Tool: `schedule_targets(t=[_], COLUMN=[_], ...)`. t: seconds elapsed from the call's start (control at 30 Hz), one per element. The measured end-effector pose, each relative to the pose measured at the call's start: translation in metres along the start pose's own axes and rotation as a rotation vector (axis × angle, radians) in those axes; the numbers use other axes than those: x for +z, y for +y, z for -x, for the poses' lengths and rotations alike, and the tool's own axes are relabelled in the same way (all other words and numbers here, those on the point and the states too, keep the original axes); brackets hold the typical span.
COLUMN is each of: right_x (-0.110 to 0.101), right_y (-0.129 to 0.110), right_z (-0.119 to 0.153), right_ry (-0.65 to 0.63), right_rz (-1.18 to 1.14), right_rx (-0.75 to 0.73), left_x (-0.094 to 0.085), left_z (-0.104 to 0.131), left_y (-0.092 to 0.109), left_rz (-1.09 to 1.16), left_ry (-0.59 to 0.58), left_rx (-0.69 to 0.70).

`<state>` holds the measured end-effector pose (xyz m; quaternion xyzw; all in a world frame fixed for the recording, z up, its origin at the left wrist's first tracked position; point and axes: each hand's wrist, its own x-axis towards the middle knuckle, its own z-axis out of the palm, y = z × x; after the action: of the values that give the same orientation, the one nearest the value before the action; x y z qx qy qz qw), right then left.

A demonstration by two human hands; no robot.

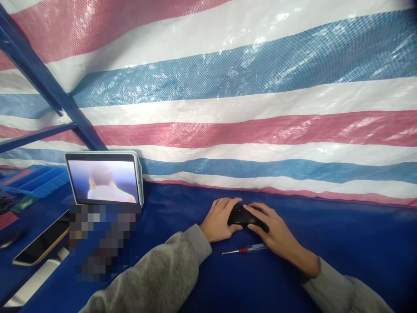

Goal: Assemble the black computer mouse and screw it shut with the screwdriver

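A black computer mouse (246, 218) lies low over the blue table surface, between my two hands. My left hand (222, 219) grips its left end, with the thumb at the near edge and the fingers over the far side. Around its right end curls my right hand (270, 227), thumb at the near side and fingers along the top. Just below the hands lies a small screwdriver (245, 249) with a thin metal shaft, a red collar and a clear handle; the handle's end reaches close to my right hand. The underside of the mouse is hidden.
A tablet (103, 180) playing a video stands propped at the left back. Beside it lie a phone (44, 239), a blue compartment tray (39, 180) and a dark rounded object (10, 239). A patch before the tablet is pixelated. Striped sheeting (228, 130) hangs behind the table.
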<state>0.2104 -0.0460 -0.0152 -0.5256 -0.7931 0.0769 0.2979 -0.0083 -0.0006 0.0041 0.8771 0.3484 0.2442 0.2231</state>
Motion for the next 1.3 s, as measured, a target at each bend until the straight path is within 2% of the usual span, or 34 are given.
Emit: schedule_targets(t=[0.47, 1.03, 1.17, 1.3], right_x=[-0.0018, 0.0019, 0.0007, -0.0001], right_y=[-0.0010, 0.0004, 0.0001, 0.0022], right_z=[-0.0001, 0.0013, 0.0009, 0.0000], right_ry=[-0.011, -0.022, -0.017, 0.006], right_rz=[-0.039, 0.002, -0.013, -0.090], right_rx=[0.037, -0.008, 0.008, 0.065], left_x=[-0.0002, -0.0008, -0.0005, -0.0007], left_z=[0.0002, -0.0001, 0.0003, 0.0001], left_y=[0.0003, 0.0004, 0.0014, 0.0018], left_rz=[-0.009, -0.012, -0.044, -0.035], left_ry=[0.004, 0.009, 0.051, 0.160], left_rx=[0.007, 0.022, 0.034, -0.029])
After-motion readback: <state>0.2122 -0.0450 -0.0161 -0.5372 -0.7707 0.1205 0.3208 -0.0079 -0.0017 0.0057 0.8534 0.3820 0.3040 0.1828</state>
